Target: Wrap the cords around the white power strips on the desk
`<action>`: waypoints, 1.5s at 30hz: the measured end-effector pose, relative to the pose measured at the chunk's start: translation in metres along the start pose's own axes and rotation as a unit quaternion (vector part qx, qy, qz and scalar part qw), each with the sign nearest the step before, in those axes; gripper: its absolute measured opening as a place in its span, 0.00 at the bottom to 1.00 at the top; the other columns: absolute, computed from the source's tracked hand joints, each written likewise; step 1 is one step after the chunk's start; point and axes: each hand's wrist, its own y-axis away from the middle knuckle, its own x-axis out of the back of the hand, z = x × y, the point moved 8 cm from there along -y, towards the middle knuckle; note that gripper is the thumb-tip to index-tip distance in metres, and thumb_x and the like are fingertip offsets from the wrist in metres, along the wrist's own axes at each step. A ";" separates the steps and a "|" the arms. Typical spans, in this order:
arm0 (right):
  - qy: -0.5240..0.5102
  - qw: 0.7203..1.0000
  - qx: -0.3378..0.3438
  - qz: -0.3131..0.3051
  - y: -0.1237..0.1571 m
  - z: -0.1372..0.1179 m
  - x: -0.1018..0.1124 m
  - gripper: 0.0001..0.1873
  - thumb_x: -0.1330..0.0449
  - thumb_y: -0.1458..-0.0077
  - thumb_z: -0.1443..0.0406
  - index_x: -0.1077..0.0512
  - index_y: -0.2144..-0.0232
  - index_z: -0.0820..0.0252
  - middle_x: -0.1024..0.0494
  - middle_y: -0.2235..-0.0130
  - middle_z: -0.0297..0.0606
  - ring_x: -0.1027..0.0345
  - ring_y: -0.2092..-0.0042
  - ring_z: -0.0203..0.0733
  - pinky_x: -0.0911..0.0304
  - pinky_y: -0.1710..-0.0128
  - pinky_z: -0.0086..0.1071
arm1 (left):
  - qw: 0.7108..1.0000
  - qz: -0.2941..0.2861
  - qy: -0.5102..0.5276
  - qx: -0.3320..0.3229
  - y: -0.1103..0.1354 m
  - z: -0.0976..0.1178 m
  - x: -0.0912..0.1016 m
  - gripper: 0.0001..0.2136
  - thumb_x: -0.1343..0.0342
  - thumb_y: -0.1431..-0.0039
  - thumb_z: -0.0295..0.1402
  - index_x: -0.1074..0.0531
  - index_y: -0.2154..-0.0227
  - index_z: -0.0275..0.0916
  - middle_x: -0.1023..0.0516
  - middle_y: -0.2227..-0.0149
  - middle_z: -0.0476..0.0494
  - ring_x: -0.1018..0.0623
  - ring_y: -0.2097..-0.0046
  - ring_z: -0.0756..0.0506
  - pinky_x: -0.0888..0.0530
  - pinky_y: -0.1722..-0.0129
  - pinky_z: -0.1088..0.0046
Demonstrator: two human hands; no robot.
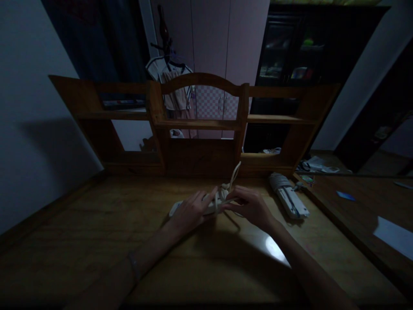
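Observation:
A white power strip lies on the wooden desk in front of me, with its white cord bundled at its right end and one loop sticking up. My left hand rests on top of the strip, fingers stretched toward the cord. My right hand is closed in a pinch on the cord at the strip's right end. The dim light hides finer detail of the knot.
Another white device with a coiled cord lies to the right of my hands. A wooden shelf unit stands along the desk's back edge. White paper and a blue card lie on the adjoining surface at right.

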 end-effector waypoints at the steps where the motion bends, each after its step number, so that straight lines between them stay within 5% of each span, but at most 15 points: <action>1: -0.023 0.999 -0.016 -0.017 0.000 0.002 -0.001 0.11 0.36 0.50 0.58 0.27 0.69 0.60 0.28 0.71 0.33 0.38 0.72 0.32 0.45 0.73 0.25 | 1.000 -0.009 -0.010 -0.020 0.001 0.006 -0.001 0.37 0.45 0.43 0.42 0.58 0.36 0.42 0.30 0.56 0.38 0.29 0.55 0.40 0.29 0.57 0.66; 5: -0.090 0.990 -0.089 -0.068 0.001 0.012 -0.007 0.14 0.33 0.54 0.57 0.27 0.69 0.60 0.27 0.71 0.33 0.36 0.70 0.33 0.43 0.73 0.25 | 0.992 -0.020 -0.049 -0.117 0.007 0.028 -0.009 0.30 0.49 0.40 0.42 0.49 0.39 0.37 0.29 0.58 0.37 0.27 0.56 0.40 0.28 0.59 0.64; 12: -0.278 0.929 -0.187 -0.155 0.000 0.029 -0.019 0.16 0.30 0.59 0.59 0.31 0.73 0.63 0.31 0.74 0.30 0.40 0.73 0.31 0.46 0.75 0.24 | 0.967 0.061 -0.031 -0.247 0.019 0.053 0.002 0.16 0.58 0.37 0.29 0.40 0.48 0.29 0.27 0.54 0.32 0.26 0.52 0.40 0.28 0.53 0.63; 19: -0.385 0.864 -0.283 -0.158 0.012 0.050 -0.044 0.17 0.37 0.51 0.53 0.32 0.69 0.61 0.36 0.75 0.27 0.49 0.78 0.27 0.54 0.80 0.22 | 0.950 0.198 0.053 -0.235 0.027 0.043 0.031 0.26 0.50 0.40 0.32 0.50 0.42 0.30 0.28 0.52 0.31 0.28 0.47 0.41 0.27 0.51 0.63; 28: -0.467 0.818 -0.311 -0.122 0.020 0.060 -0.070 0.18 0.35 0.54 0.52 0.32 0.72 0.62 0.34 0.75 0.29 0.45 0.76 0.29 0.48 0.75 0.25 | 0.953 0.172 0.052 -0.242 0.031 0.036 0.024 0.27 0.49 0.40 0.33 0.50 0.40 0.31 0.29 0.50 0.30 0.30 0.46 0.40 0.29 0.49 0.61; 34: -0.469 0.814 -0.334 -0.081 0.024 0.072 -0.074 0.19 0.38 0.51 0.51 0.32 0.70 0.62 0.39 0.77 0.27 0.51 0.78 0.27 0.56 0.80 0.23 | 0.964 0.180 0.153 -0.120 0.025 0.013 0.035 0.28 0.45 0.43 0.37 0.46 0.42 0.35 0.31 0.47 0.32 0.30 0.45 0.39 0.31 0.47 0.60; 37: -0.447 0.835 -0.311 -0.079 0.017 0.064 -0.072 0.19 0.42 0.47 0.51 0.31 0.65 0.61 0.46 0.78 0.25 0.57 0.79 0.27 0.61 0.81 0.23 | 0.949 0.264 0.171 0.003 0.025 -0.013 0.042 0.31 0.39 0.48 0.39 0.43 0.44 0.38 0.28 0.49 0.35 0.27 0.49 0.40 0.28 0.50 0.63; 39: -0.393 0.874 -0.280 -0.062 0.009 0.055 -0.065 0.19 0.43 0.45 0.51 0.31 0.62 0.61 0.44 0.77 0.26 0.54 0.78 0.28 0.58 0.81 0.23 | 0.935 0.298 0.179 0.067 0.025 -0.026 0.042 0.32 0.36 0.52 0.41 0.40 0.46 0.39 0.26 0.52 0.37 0.25 0.52 0.40 0.26 0.54 0.65; 42: -0.247 0.942 -0.226 -0.006 0.001 0.044 -0.047 0.17 0.44 0.44 0.53 0.30 0.62 0.60 0.38 0.75 0.30 0.48 0.76 0.31 0.52 0.79 0.25 | 0.921 0.300 0.203 0.143 0.025 -0.039 0.038 0.32 0.35 0.56 0.44 0.38 0.48 0.40 0.24 0.55 0.39 0.23 0.56 0.41 0.25 0.59 0.68; 45: -0.080 0.979 -0.175 0.069 -0.002 0.036 -0.024 0.12 0.46 0.42 0.58 0.29 0.64 0.60 0.33 0.75 0.32 0.43 0.74 0.34 0.49 0.75 0.27 | 0.913 0.301 0.218 0.170 0.027 -0.041 0.037 0.33 0.34 0.58 0.45 0.37 0.49 0.40 0.23 0.57 0.41 0.22 0.59 0.42 0.24 0.61 0.68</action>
